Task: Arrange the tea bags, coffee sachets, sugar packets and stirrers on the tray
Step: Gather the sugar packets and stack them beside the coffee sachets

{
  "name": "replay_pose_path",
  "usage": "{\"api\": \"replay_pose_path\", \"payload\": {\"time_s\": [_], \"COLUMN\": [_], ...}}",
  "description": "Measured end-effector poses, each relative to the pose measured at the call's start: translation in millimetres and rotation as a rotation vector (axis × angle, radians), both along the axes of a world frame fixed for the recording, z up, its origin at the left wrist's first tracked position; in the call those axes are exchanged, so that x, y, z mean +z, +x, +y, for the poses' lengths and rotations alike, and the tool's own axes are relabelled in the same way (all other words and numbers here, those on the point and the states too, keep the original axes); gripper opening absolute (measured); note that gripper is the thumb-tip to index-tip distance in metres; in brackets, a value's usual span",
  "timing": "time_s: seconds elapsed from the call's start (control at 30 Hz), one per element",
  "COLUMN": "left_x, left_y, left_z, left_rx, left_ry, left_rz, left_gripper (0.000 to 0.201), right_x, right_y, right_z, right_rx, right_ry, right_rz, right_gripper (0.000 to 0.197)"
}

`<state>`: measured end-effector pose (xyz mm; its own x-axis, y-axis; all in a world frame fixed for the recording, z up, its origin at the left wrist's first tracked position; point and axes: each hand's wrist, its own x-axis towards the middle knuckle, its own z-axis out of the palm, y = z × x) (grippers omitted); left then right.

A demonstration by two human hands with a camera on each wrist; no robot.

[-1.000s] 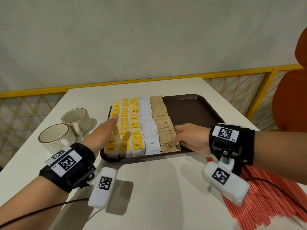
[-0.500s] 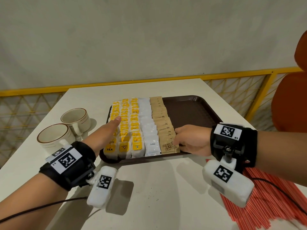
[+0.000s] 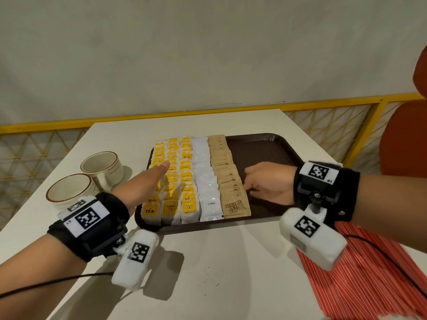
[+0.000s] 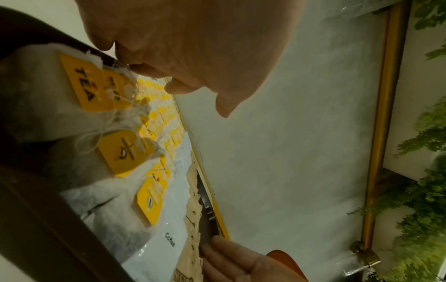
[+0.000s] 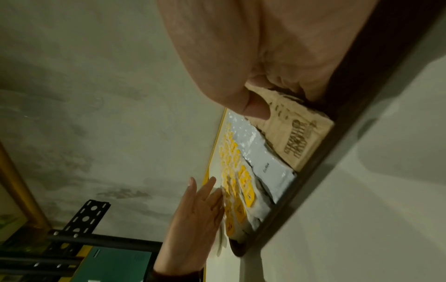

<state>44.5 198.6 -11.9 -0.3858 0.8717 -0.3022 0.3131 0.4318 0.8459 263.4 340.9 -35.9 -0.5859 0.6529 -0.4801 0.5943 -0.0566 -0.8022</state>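
A dark brown tray (image 3: 261, 153) holds three columns of yellow-tagged tea bags (image 3: 184, 172), then a column of white coffee sachets (image 3: 205, 181) and one of brown sugar packets (image 3: 227, 179). My left hand (image 3: 147, 181) lies along the left side of the tea bags with straight fingers touching them. My right hand (image 3: 270, 181) rests on the tray's bare right part, its fingers against the right edge of the sugar packets and its thumb (image 5: 255, 106) on top of one. Neither hand grips anything. Red stirrers (image 3: 369, 280) lie on the table at the near right, partly under my right forearm.
Two cream cups (image 3: 101, 167) (image 3: 69, 190) stand left of the tray, close to my left forearm. The white table (image 3: 208, 273) ends at a yellow railing (image 3: 360, 135) behind and to the right. An orange chair (image 3: 404, 139) stands at the far right.
My left hand has slid a little farther along the tea bags and inward over their left column. My right hand stays against the sugar packets, almost unmoved.
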Motion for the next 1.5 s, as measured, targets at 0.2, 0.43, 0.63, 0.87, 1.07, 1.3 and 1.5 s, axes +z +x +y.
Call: {"api": "replay_pose_path", "payload": {"time_s": [0.2, 0.43, 0.63, 0.87, 1.07, 1.3, 1.5], "left_x": [7, 0, -7, -9, -5, -6, -8], "left_y": [15, 24, 19, -9, -21, -12, -10], "left_z": [48, 82, 91, 99, 114, 122, 127], "left_rx": [-0.118, -0.188, -0.187, -0.228, -0.288, -0.323, -0.355], "left_ry": [-0.051, -0.104, -0.105, -0.172, -0.159, -0.157, -0.138], "left_rz": [0.127, 0.264, 0.293, 0.651, 0.87, 0.944, 1.02], "left_gripper": [0.057, 0.059, 0.038, 0.028, 0.02, 0.021, 0.019], "right_x": [16, -2, -7, -11, -12, -9, -11], "right_y": [-26, -55, -62, -57, -57, -53, -54], "right_z": [25, 57, 64, 69, 64, 56, 57], "right_rx": [-0.159, -0.191, -0.161, -0.125, -0.093, -0.075, -0.058], "right_ry": [0.351, 0.177, 0.176, 0.169, 0.18, 0.195, 0.211], "right_rz": [-0.052, 0.004, 0.008, -0.016, -0.041, -0.052, -0.053], "right_gripper": [0.039, 0.042, 0.044, 0.05, 0.054, 0.048, 0.059]}}
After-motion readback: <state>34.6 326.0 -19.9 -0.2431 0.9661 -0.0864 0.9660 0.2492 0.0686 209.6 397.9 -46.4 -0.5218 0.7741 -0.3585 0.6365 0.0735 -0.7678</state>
